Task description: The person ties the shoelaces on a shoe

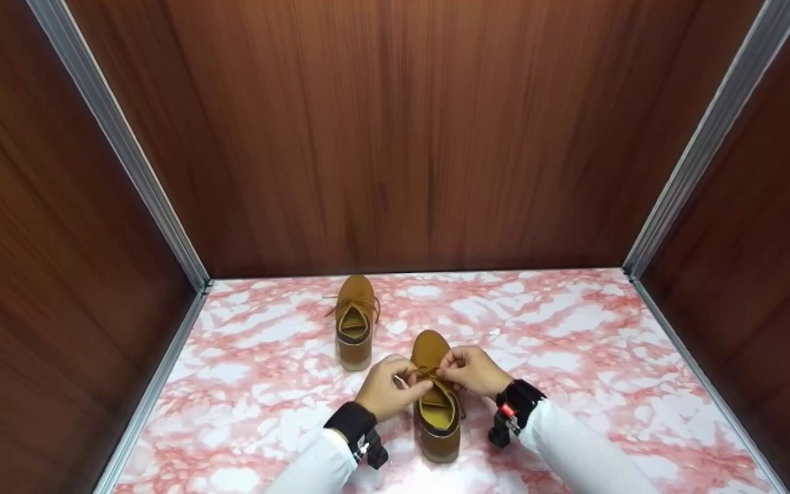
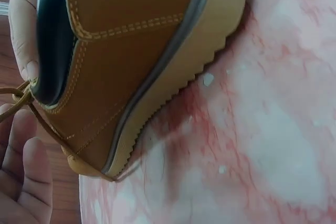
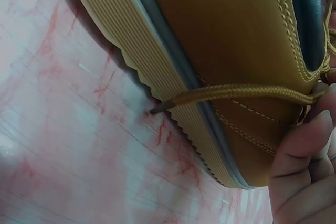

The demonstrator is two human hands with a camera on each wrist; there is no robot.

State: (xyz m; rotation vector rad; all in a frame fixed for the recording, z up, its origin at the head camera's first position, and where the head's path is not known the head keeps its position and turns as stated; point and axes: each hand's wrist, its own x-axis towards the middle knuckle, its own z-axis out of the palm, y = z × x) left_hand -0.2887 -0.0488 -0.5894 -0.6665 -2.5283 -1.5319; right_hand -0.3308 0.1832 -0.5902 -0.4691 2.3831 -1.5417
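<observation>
A tan lace-up shoe (image 1: 429,350), toe pointing away, stands on the table between both hands. Its laces (image 1: 429,372) are crossed in a knot with a loop over the tongue. My left hand (image 1: 391,390) pinches the shoelace (image 2: 21,97) at the knot, its thumb beside the dark collar in the left wrist view. On the other side, my right hand (image 1: 475,370) pinches the lace (image 3: 236,92) between thumb and finger; the free end, with its dark tip, hangs over the sole. The right fingertips lie partly outside the right wrist view.
A matching tan shoe (image 1: 355,355) stands farther back to the left, its laces loose at the sides. The pink-and-white marbled tabletop (image 1: 559,329) is bounded by brown wood-grain panels (image 1: 395,137) and grey metal corner strips (image 1: 710,116).
</observation>
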